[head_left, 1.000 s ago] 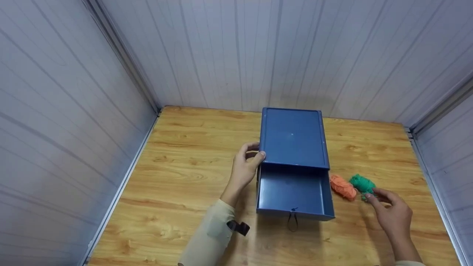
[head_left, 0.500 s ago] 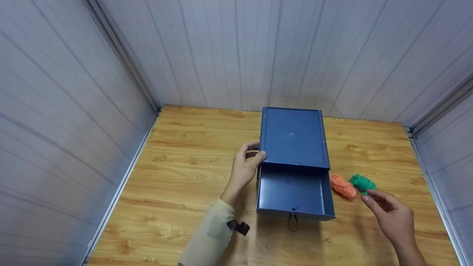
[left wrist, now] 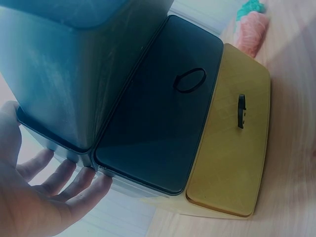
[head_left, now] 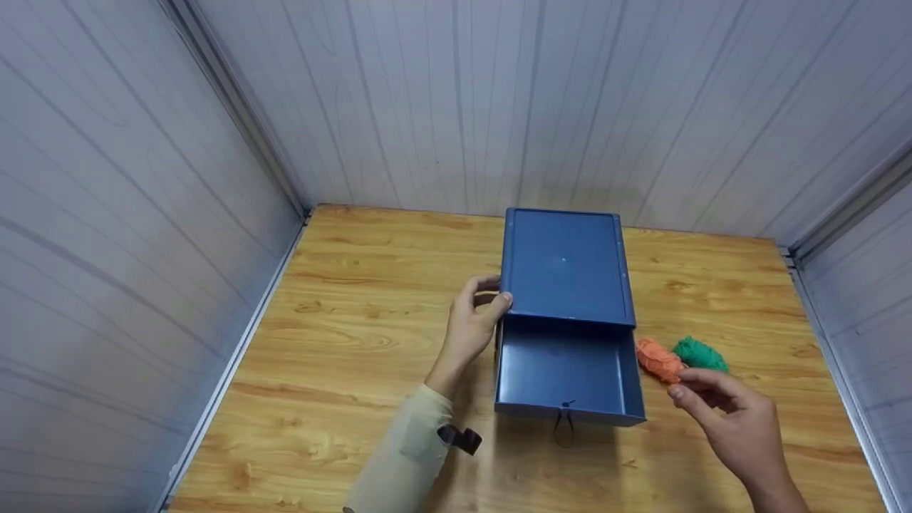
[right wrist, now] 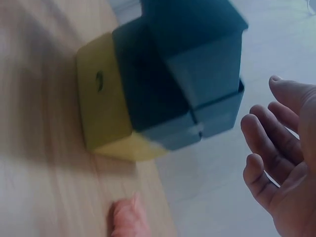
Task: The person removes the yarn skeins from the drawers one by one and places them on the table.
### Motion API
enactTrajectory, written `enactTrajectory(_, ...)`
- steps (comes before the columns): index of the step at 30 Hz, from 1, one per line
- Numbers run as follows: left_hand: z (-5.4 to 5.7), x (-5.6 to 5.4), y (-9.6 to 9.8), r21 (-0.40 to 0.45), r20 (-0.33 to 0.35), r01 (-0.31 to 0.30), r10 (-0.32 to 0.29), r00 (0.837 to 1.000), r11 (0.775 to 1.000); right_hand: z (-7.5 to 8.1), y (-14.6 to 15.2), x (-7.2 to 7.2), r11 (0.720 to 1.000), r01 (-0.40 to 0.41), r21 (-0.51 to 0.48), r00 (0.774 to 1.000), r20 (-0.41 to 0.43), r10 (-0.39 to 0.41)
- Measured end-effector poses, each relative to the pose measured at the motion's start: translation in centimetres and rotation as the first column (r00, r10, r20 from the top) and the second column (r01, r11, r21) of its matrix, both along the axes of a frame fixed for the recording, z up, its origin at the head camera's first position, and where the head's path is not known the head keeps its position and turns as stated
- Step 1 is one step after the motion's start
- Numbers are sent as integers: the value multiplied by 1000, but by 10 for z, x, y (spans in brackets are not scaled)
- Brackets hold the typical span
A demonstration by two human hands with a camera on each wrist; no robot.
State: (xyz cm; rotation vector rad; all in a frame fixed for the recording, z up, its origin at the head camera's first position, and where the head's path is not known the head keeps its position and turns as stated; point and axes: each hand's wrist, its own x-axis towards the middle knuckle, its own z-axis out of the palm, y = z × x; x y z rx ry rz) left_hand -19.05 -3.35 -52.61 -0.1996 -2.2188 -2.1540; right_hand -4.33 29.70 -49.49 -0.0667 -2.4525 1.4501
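Observation:
A blue drawer cabinet (head_left: 566,263) stands right of centre, its top drawer (head_left: 559,363) pulled out with nothing visible inside. My left hand (head_left: 470,324) rests on its left side near the front, thumb on the top edge; in the left wrist view the fingertips touch the side wall. My right hand (head_left: 741,427) is beside an orange skein of yarn (head_left: 659,360), thumb and forefinger apart near its front end. In the right wrist view the fingers hold nothing. A green skein of yarn (head_left: 700,354) lies just right of the orange one.
Below the pulled-out drawer are a dark blue drawer (left wrist: 158,108) and a yellow drawer (left wrist: 229,133), both closed, with black loop handles. The wooden tabletop (head_left: 356,313) is bounded by white panel walls (head_left: 456,107) at the back and sides.
My right hand has moved left from the green skein to the front end of the orange one. The left hand and the cabinet stay where they were.

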Motion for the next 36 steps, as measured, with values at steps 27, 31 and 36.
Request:
enactTrajectory(27,0,0,1,1,14,-16,16,1000,1000,26,-66,41,987,-162,4,983,93,161)
enactTrajectory(31,2,1,1,-4,15,-12,12,1000,1000,20,-72,42,975,-222,-25,966,129,223)
enactTrajectory(36,1,1,1,-3,4,-13,13,1000,1000,8,-76,41,938,-345,-48,919,185,347)
